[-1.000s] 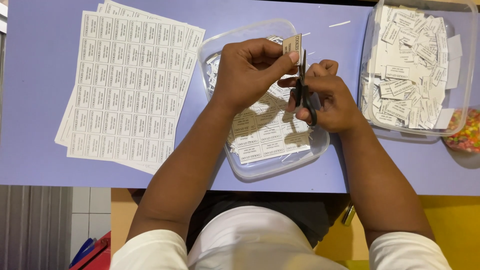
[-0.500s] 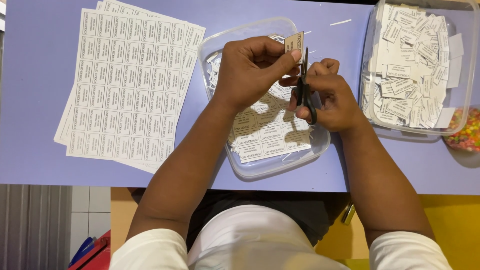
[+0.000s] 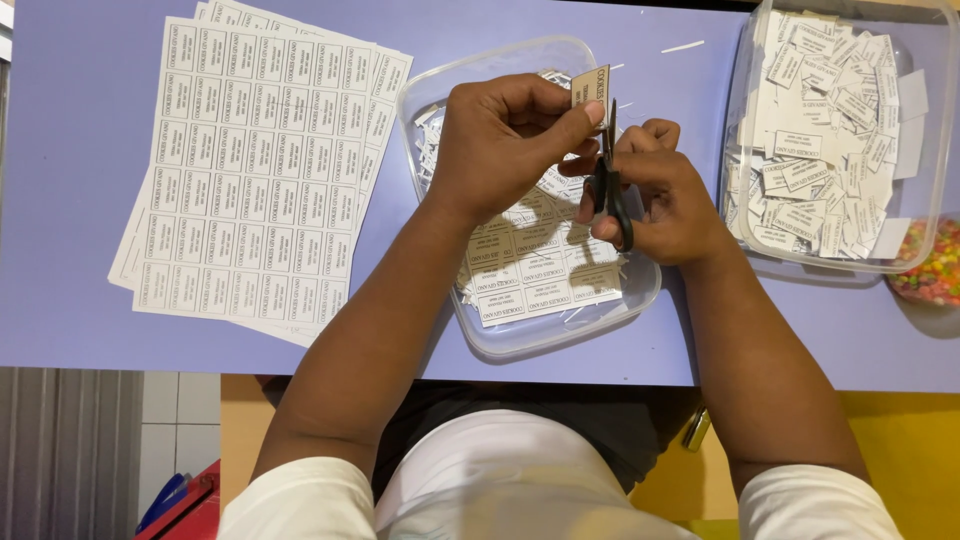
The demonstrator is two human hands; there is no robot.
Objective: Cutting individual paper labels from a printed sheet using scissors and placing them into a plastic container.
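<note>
My left hand pinches a small strip of printed paper labels between thumb and fingers, held upright above a clear plastic tray. My right hand grips black scissors, blades pointing up against the right edge of that strip. Cut label strips and trimmings lie in the tray under both hands.
A stack of uncut label sheets lies on the purple table at left. A clear bin full of cut labels stands at right, with a container of coloured sweets beside it. The table's front edge runs below the tray.
The hands stay almost still; the scissors and the label strip have shifted only slightly.
</note>
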